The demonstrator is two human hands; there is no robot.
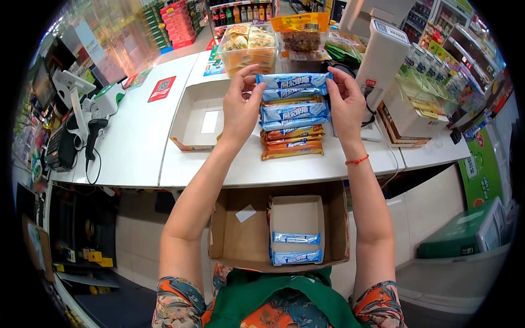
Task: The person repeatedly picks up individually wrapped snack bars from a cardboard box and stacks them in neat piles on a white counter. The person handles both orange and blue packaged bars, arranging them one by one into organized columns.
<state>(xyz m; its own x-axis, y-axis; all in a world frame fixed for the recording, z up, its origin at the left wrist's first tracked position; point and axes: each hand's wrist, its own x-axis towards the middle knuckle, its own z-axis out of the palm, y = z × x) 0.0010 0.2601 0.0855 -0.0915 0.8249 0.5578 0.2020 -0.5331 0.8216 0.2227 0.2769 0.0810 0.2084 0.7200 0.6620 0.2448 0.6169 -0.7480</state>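
Between my left hand point(245, 102) and my right hand point(346, 100) are two blue-wrapped candy sticks point(294, 82), pinched at their ends at the far end of a row. Below them on the white counter lie more blue candy sticks point(293, 112) and several orange-brown candy sticks point(293, 143). To the left, partly behind my left hand, an open shallow cardboard display box point(192, 110) holds a white slip. In front of my body, a large cardboard carton point(229, 246) contains a smaller open box point(297, 209) with two blue candy sticks in it.
Beyond my hands stand a clear plastic tub of packaged food point(248, 51) and a brown snack bag point(301, 37). A white upright device point(381, 53) stands at right, near a white carton point(410, 110). A barcode scanner point(96, 133) with a cable lies left on the counter point(135, 135).
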